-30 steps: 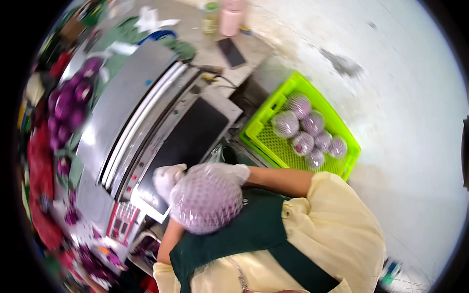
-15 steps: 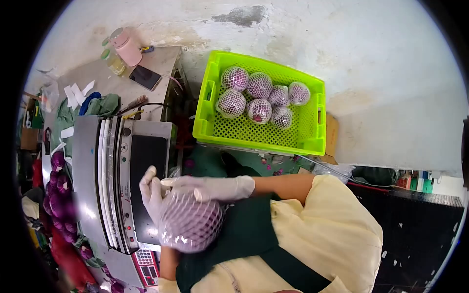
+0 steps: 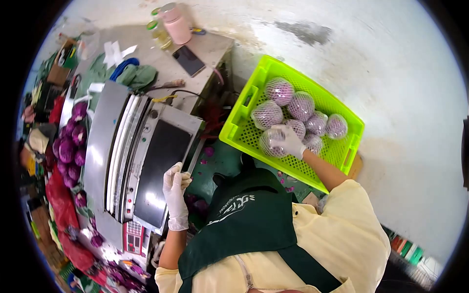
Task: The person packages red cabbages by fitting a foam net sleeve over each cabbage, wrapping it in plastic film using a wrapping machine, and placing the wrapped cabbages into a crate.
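Observation:
My right hand (image 3: 291, 141), in a white glove, reaches into the bright green crate (image 3: 234, 134). Its fingers are closed on a purple cabbage (image 3: 270, 143) wrapped in white netting and shiny film, low in the crate. Several other wrapped cabbages (image 3: 301, 106) lie around that one. My left hand (image 3: 175, 193), also gloved, is over the right edge of the wrapping machine (image 3: 163, 161), beside its black plate. Its fingers are loosely bent and apart, and no object shows in them.
Unwrapped purple cabbages (image 3: 73, 141) are piled left of the machine. A red scale (image 3: 133, 238) stands at its near end. On the far table are a phone (image 3: 189, 60), a pink bottle (image 3: 176, 25), jars and green cloth (image 3: 137, 77). Cabbage scraps dot the green floor.
The wrapped cabbage has gone from between both hands into the crate, in my right hand. My left hand has let go of it and is now apart. The view has turned.

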### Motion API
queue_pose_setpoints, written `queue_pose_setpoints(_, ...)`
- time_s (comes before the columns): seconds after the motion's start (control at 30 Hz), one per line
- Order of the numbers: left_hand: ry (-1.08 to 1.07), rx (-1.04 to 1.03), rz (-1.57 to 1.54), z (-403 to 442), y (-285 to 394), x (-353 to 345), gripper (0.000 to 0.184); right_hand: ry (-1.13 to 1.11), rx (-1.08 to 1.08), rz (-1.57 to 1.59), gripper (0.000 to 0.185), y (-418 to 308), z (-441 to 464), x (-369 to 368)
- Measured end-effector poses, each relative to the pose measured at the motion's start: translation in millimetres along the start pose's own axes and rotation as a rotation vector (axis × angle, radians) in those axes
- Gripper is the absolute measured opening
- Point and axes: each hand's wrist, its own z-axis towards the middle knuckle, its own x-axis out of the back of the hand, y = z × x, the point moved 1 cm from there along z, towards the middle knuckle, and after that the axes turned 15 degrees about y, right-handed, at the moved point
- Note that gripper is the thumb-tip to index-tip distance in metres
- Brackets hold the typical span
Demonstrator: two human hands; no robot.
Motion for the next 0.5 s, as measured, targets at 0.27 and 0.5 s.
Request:
queue_pose_setpoints(0.27,0.438,-0.544,0.266,-14,15,94,0.036,0.309,0.553,-0.169,0.046,-126,34,-55)
queue_pose_setpoints(0.5,0.813,-0.769,0.200,97,103,266,0.048,0.217,0.433,0.135,0.037,-248,78,-171)
